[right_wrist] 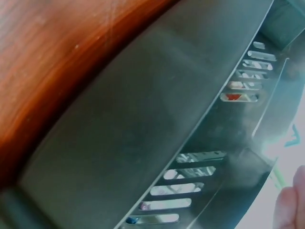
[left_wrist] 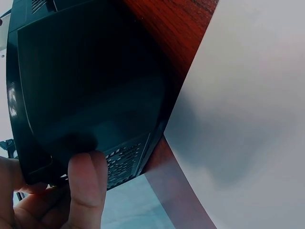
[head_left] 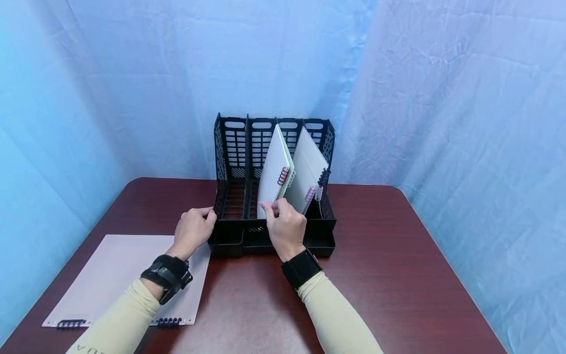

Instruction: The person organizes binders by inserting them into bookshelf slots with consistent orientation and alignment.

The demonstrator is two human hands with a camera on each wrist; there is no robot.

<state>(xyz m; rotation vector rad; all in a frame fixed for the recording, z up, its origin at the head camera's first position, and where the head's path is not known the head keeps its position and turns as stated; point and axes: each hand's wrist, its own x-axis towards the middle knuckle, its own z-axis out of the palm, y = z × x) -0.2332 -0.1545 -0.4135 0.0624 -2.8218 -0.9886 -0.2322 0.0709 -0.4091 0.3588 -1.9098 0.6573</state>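
Observation:
A black desktop file organizer [head_left: 230,231] with upright dividers stands on the table. My left hand [head_left: 194,228] pinches its front left edge; in the left wrist view the thumb [left_wrist: 87,188] lies against the outside of the black wall. In a middle slot a white loose-leaf notebook [head_left: 271,169] with red rings stands upright, pale-ringed pages beside it. My right hand [head_left: 287,226] holds the notebook's lower front corner between thumb and curled fingers. To its right lean white notebooks [head_left: 307,157] with purple, white and dark rings. Only fingertips [right_wrist: 288,205] show in the right wrist view.
A large white notebook [head_left: 119,275] with dark rings lies flat on the table at the left, under my left forearm. Shallow trays [head_left: 320,241] run along the organizer's front. Blue curtains [head_left: 177,88] hang behind and beside the dark red table [head_left: 398,275].

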